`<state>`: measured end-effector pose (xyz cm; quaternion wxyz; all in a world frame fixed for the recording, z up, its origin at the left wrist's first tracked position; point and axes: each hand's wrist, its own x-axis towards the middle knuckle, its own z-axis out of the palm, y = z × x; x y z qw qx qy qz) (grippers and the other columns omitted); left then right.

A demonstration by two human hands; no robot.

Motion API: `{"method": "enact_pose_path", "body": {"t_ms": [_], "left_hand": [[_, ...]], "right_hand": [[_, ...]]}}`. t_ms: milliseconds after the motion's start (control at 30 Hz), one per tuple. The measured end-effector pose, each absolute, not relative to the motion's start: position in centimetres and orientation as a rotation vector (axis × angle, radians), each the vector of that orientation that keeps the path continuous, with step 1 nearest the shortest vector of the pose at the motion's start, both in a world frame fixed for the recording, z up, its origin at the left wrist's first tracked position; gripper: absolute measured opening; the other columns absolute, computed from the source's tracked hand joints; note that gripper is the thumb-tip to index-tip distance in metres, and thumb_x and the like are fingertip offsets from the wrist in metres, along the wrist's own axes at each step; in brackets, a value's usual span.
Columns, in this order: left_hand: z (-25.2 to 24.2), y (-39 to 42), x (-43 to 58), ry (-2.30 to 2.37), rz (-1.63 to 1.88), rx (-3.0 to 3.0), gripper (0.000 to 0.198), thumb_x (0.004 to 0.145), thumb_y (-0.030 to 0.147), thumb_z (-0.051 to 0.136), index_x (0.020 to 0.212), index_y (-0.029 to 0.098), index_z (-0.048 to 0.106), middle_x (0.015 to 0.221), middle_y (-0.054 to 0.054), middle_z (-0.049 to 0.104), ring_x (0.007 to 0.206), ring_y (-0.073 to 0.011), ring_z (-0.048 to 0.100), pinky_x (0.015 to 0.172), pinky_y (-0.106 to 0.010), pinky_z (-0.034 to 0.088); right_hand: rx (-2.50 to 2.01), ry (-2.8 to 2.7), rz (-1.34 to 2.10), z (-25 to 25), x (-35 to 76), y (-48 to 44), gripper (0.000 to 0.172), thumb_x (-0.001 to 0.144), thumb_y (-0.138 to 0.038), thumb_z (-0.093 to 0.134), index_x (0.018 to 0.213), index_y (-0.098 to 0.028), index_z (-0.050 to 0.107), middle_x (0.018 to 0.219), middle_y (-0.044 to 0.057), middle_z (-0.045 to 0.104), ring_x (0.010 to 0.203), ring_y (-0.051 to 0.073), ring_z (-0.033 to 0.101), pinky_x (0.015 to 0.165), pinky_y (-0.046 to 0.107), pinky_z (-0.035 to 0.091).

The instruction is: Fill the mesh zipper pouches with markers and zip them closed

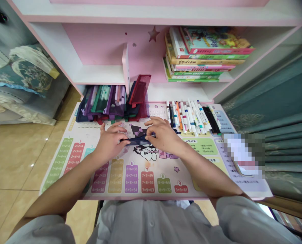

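A dark blue zip pouch (137, 140) is stretched between my two hands over the middle of the desk mat. My left hand (112, 139) pinches its left end between thumb and fingers. At the other end, my right hand (161, 135) grips the pouch with thumb and bent forefinger. What is inside the pouch cannot be made out. Beyond my left hand lie several mesh zip pouches (110, 98) in purple, green and navy, some with markers in them. Red mesh pouches (139, 93) lean beside them. Loose markers (189, 115) lie in a row past my right hand.
The printed desk mat (163, 173) covers the desk. A phone (242, 156) with a blurred screen rests at its right edge. Behind, a pink and white shelf (100, 74) holds a stack of books (204, 57). A green curtain (280, 112) hangs at the right.
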<state>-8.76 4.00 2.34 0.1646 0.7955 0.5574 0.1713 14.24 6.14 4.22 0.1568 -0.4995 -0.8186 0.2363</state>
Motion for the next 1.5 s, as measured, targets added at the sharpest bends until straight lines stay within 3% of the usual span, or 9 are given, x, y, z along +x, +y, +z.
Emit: {"method": "enact_pose_path", "body": {"t_ms": [933,1500], "left_hand": [[2.5,4.1,-8.7,1.609,0.479,2.236,0.009,0.078,0.022,0.074,0.07,0.026,0.074,0.107,-0.004,0.076,0.133,-0.0361,0.052,0.113,-0.072,0.014],[2.5,4.1,-8.8,1.617,0.461,2.248,0.009,0.079,0.022,0.074,0.07,0.025,0.074,0.108,-0.004,0.076,0.133,-0.0358,0.052,0.113,-0.071,0.014]], "right_hand": [[-1.448,-2.366,0.639,4.2,15.3,6.6,0.017,0.078,-0.016,0.064,0.061,-0.021,0.061,0.12,0.004,0.069,0.134,0.031,0.049,0.111,0.062,0.033],[-1.541,-2.41,0.702,4.8,16.0,6.8,0.019,0.081,-0.017,0.062,0.062,-0.021,0.058,0.126,0.005,0.067,0.139,0.031,0.043,0.114,0.063,0.028]]}}
